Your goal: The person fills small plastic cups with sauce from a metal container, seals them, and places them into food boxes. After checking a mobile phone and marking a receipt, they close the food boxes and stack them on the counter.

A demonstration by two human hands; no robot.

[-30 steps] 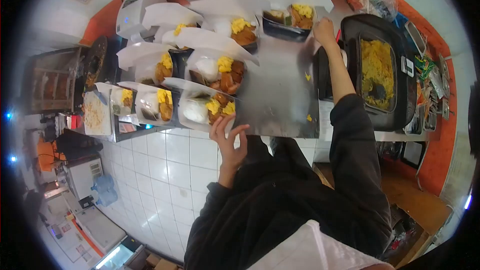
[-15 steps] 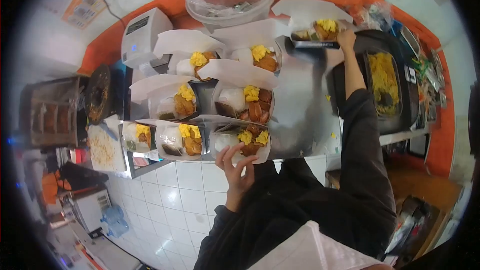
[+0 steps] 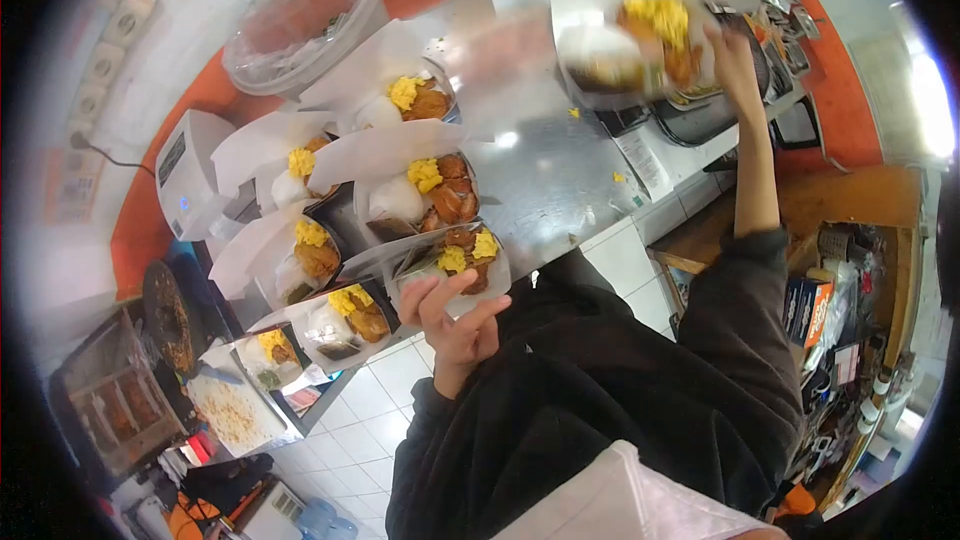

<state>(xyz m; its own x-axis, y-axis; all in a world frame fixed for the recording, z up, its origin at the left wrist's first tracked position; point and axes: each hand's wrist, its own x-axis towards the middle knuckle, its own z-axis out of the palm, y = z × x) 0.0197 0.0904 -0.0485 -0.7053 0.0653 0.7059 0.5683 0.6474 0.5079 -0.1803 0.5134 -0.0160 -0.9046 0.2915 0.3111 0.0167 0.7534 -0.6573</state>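
While the right hand [image 3: 735, 58] holds a food box [image 3: 598, 94] partly hiding a tray [image 3: 690, 130], the left hand [image 3: 458, 325] spreads beside filled boxes [image 3: 496, 278].

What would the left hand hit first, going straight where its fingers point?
Probably the open, white-lined paper meal box that the left hand overlaps in view; whether they touch is unclear.

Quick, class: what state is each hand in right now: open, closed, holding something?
Left hand: open, at the near food box; contact unclear.
Right hand: closed, holding the blurred food box by its side.
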